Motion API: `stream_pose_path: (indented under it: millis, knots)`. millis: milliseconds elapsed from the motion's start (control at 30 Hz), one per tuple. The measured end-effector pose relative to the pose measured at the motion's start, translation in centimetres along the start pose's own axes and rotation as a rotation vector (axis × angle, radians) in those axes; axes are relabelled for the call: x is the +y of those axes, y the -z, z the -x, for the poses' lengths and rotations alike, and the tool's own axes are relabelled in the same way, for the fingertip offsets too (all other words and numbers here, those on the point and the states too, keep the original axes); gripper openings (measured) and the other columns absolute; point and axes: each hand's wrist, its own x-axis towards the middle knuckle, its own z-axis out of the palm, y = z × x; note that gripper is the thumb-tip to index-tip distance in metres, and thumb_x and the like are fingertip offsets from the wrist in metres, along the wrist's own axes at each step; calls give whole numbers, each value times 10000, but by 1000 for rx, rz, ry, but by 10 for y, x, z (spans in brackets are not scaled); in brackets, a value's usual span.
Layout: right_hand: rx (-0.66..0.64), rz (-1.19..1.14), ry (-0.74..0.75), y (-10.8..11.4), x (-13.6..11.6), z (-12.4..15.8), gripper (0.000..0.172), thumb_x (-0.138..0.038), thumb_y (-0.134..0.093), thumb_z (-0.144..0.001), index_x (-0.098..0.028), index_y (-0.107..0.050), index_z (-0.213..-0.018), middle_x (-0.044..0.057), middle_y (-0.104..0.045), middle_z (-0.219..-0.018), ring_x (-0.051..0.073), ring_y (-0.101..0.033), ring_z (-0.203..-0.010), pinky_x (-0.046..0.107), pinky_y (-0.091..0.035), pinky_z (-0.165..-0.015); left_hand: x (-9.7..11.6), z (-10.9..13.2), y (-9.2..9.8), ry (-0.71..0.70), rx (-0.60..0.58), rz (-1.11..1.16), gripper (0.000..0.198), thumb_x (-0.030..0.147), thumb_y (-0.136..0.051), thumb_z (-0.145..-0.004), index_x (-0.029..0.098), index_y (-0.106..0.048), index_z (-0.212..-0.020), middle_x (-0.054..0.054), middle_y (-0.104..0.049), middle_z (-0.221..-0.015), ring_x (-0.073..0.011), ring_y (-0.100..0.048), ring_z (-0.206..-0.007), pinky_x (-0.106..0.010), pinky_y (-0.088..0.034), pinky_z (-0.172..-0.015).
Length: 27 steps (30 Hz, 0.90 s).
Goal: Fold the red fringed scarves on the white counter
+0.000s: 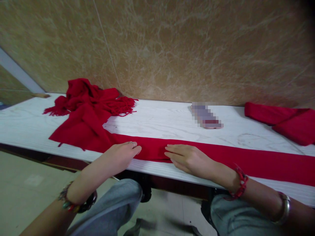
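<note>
A long red cloth strip (246, 160) lies flat along the front of the white table, running from the left part to the right edge of the view. On its upper surface rests my left hand (125, 154), fingers together and bent, with a ring on one finger; whether it pinches the cloth is hidden. To the right, my right hand (187, 157) lies on the same strip, palm down with fingers stretched out. The strip's left end joins a crumpled red heap with fringes (86, 105).
The white table (157, 118) is narrow, with a marbled wall (172, 49) behind it. A blurred phone (206, 117) lies near the back. At the right sits a folded red cloth (283, 119). A small wooden piece (40, 95) is at the far left.
</note>
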Motion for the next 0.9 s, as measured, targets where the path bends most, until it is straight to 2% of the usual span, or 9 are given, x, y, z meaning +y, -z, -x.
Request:
stream_pose_path:
  millis: [133,267,400,500,600,700,800,900]
  knots:
    - [-107,-6,51,-1,2,6,375,-94,-328,-872,-118,-502,-1203,121,-518,-1229,202,-441,-1169,397,-383,-980,1,-1,-10,-4,7,6,398,-16,-338,-756,181,-521,-1049,-86,-581,-994,-199,-566,-920,-307,-471,-759]
    - [-190,-36,53,3,2,9,413,-75,-299,-880,-139,-425,-1268,96,-436,-1313,175,-324,-1248,393,-277,-1046,-2,3,-3,-10,7,14,396,-21,-356,-731,150,-543,-1036,-105,-578,-1021,-212,-556,-950,-331,-461,-801]
    - [-240,-149,22,9,3,10,415,-178,-342,-890,-174,-373,-1304,57,-384,-1357,148,-252,-1281,381,-207,-1073,6,1,7,-84,85,77,255,128,-457,-764,138,-587,-983,-117,-521,-1162,-233,-474,-1087,-350,-385,-927]
    - [-223,-206,-46,12,2,9,469,-310,-351,-899,-165,-300,-1342,73,-330,-1386,161,-200,-1300,396,-168,-1080,25,-12,5,-79,184,112,348,212,-332,-868,134,-502,-1161,-112,-397,-1326,-219,-319,-1242,-368,-278,-1017]
    - [-213,-186,-186,12,0,11,568,-421,-329,-889,-130,-234,-1367,120,-263,-1408,207,-158,-1311,437,-167,-1070,44,-26,-3,-60,117,149,450,265,-269,-894,104,-330,-1309,-113,-273,-1405,-220,-190,-1303,-397,-235,-1034]
    - [-245,-133,-257,12,0,16,601,-467,-289,-887,-102,-243,-1362,134,-256,-1407,225,-164,-1309,446,-169,-1066,51,-31,-9,-44,-2,188,506,308,-263,-885,134,-234,-1360,-90,-215,-1425,-227,-159,-1311,-444,-228,-1023]
    - [-272,-85,-298,15,4,27,616,-484,-275,-885,-82,-263,-1352,139,-252,-1408,229,-168,-1308,437,-164,-1068,51,-31,-5,-30,-37,186,505,272,-234,-869,141,-256,-1355,-83,-235,-1416,-228,-209,-1297,-458,-245,-1009]
    - [-262,-45,-370,23,10,47,638,-509,-282,-875,-89,-256,-1355,144,-251,-1408,229,-179,-1305,431,-166,-1067,60,-37,4,17,9,131,497,268,-250,-846,99,-381,-1295,-125,-335,-1366,-262,-311,-1252,-469,-289,-982]
